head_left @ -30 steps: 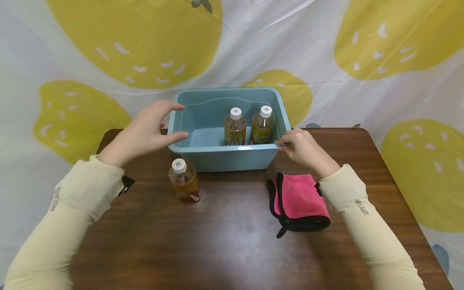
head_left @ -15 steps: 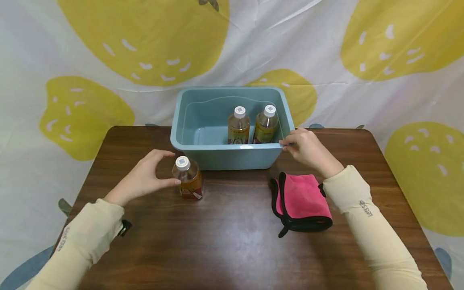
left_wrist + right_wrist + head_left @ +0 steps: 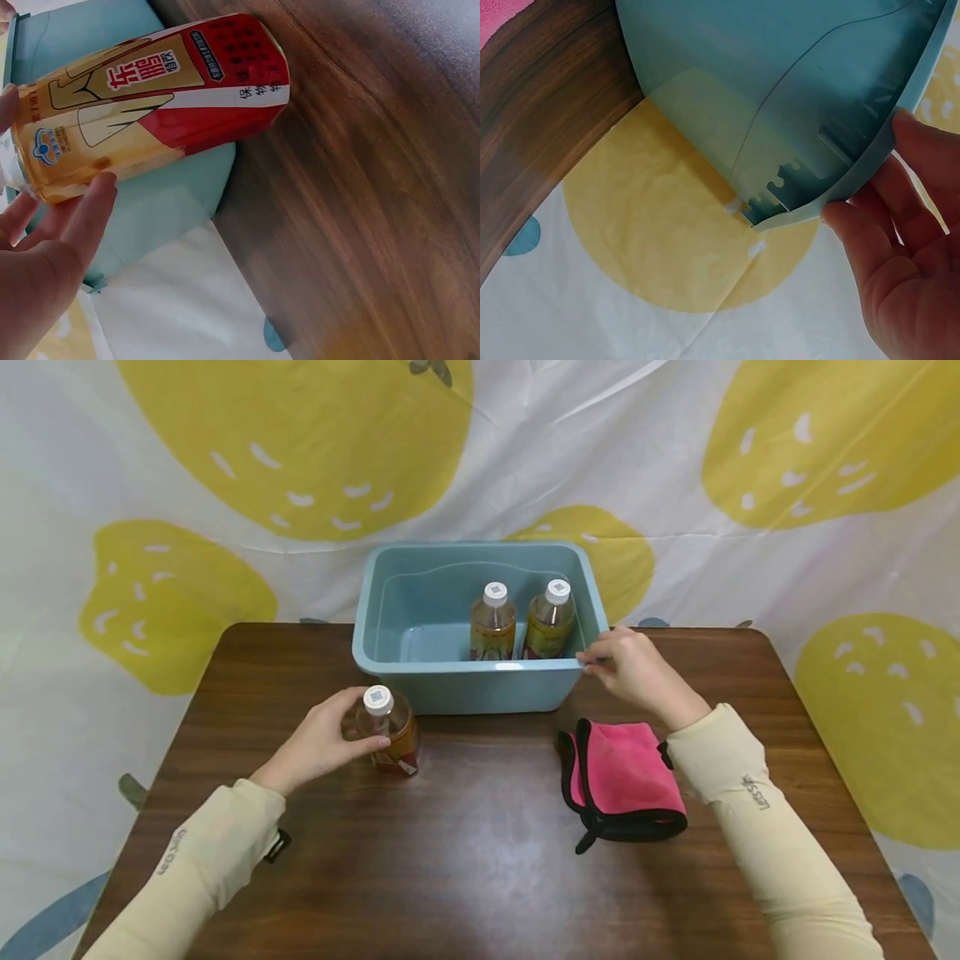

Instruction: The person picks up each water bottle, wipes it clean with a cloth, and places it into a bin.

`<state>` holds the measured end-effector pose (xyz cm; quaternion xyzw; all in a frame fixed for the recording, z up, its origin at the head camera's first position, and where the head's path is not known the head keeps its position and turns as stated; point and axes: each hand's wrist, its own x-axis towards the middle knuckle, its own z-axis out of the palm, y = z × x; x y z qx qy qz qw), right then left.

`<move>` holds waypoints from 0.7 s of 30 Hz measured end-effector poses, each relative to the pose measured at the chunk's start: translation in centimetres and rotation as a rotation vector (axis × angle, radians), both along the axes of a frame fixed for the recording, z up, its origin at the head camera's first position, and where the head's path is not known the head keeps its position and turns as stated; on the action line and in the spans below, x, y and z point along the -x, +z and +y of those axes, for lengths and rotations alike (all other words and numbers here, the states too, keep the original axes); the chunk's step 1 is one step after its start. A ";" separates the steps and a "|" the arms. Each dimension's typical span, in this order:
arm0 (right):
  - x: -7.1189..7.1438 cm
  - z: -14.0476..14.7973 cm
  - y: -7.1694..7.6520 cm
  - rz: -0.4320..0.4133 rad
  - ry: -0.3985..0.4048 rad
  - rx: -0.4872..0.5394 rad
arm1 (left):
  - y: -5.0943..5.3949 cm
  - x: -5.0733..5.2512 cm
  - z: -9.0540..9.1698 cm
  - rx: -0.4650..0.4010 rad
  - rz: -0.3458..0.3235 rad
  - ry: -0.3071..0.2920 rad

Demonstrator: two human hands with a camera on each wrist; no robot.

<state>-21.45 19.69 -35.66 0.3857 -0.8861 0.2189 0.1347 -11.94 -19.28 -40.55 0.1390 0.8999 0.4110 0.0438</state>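
Observation:
My left hand is around a clear bottle with a white cap and an orange-and-red label. The bottle stands upright on the table before the blue bin. Its thumb lies across the bottle's near side; in the head view the bottle partly hides the other fingers. The left wrist view shows the label of this bottle close up, fingertips at its edge. With thumb and fingers my right hand pinches the bin's front right corner; the right wrist view shows them on the rim.
Two similar bottles, one beside the other, stand in the bin's right half. A folded pink cloth with black edging lies on the brown table. Behind hangs a white curtain with yellow fruit shapes.
The left hand has come down from the bin's left rim to the bottle and closed in around it. The right hand has stayed on the bin's corner.

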 end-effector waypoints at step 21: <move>-3.2 3.3 1.8 0.007 -0.102 -0.010 | -0.1 0.2 0.4 -0.094 -0.072 0.078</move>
